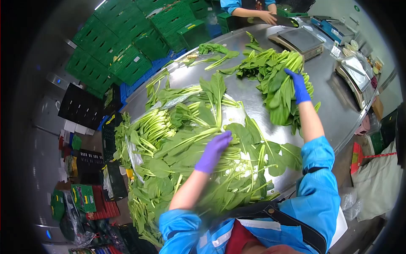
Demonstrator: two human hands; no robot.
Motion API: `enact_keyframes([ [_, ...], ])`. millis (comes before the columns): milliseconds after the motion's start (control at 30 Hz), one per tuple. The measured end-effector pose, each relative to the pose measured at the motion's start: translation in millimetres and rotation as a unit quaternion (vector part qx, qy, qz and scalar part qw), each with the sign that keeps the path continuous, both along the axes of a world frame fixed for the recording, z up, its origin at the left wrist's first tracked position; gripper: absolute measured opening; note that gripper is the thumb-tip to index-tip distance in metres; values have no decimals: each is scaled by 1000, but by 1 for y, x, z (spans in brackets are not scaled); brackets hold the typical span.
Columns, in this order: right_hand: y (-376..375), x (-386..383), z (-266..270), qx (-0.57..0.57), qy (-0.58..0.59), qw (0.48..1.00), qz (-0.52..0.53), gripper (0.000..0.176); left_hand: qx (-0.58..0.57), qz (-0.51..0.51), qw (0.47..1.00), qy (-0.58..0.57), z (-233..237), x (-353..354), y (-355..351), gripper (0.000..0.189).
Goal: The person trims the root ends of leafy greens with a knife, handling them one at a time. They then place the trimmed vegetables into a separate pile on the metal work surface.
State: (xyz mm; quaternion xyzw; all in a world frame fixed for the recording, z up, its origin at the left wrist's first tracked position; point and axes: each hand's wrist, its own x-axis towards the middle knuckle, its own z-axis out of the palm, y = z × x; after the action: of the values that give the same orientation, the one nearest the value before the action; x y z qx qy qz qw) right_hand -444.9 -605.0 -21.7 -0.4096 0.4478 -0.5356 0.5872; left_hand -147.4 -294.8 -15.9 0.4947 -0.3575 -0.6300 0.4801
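Observation:
My left hand (214, 151), in a purple glove, is low over a wide heap of leafy greens (177, 146) with pale stems. Its fingers are stretched forward and close together, near a cut stem end, and I make out nothing held in them. On the right, my right hand (299, 88), also gloved, grips the edge of a thick bunch of leafy greens (275, 78). Its thumb side shows, while the other fingers are partly hidden by leaves. That bunch lies on the metal table (249, 99), its stems toward the far right.
Weighing scales (302, 40) stand along the far right edge, with another scale (353, 78) nearer. A co-worker's hand (267, 17) is across the table beside a dark object. Green crates (127, 63) are stacked at the back left. Loose leaves (213, 48) lie near the far edge.

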Motion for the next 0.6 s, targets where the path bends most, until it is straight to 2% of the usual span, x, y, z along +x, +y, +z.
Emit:
enact_keyframes([
  [33,-35,-13,-30,-41,75,996,-35,57,36,-20,995,-92,-1,0,12,48],
  [67,-62,-26,-53,-83,150,983,-66,65,39,-16,995,-91,-11,2,24,48],
  [100,-84,-40,-66,-82,150,983,-59,65,4,-25,990,-141,-28,6,34,46],
  [133,-101,-51,-77,-39,318,944,-74,72,-30,-33,981,-191,-42,11,43,44],
  [167,-109,-51,-84,3,477,875,-85,78,-70,-34,956,-283,-51,18,50,46],
  [200,-99,-41,-74,0,479,875,-75,78,-64,-25,957,-282,-59,25,56,46],
  [233,-75,-30,-54,-66,515,850,-92,81,-154,-38,885,-438,-65,30,64,48],
  [267,-47,-18,-37,-131,546,821,-108,83,-234,-53,779,-579,-68,32,74,50],
  [300,-26,-5,-34,-204,544,807,-102,69,-213,-79,762,-606,-68,30,83,60],
  [333,4,12,-24,-204,545,809,-86,69,-199,-74,767,-606,-65,26,92,60],
  [400,79,47,-2,-174,367,903,137,50,-146,-83,716,-677,-61,13,114,67],
  [433,113,64,2,-134,345,904,212,44,-109,-89,732,-666,-69,8,128,72],
  [467,142,78,3,-95,320,898,285,38,-92,-86,736,-665,-79,2,146,72],
  [533,186,98,-35,-164,331,851,374,38,-95,-113,791,-594,-99,-8,175,69],
  [567,208,108,-47,-160,331,833,414,39,-114,-151,764,-617,-107,-18,193,67],
  [600,227,117,-57,-157,332,814,450,40,-112,-147,765,-616,-103,-21,204,67],
])
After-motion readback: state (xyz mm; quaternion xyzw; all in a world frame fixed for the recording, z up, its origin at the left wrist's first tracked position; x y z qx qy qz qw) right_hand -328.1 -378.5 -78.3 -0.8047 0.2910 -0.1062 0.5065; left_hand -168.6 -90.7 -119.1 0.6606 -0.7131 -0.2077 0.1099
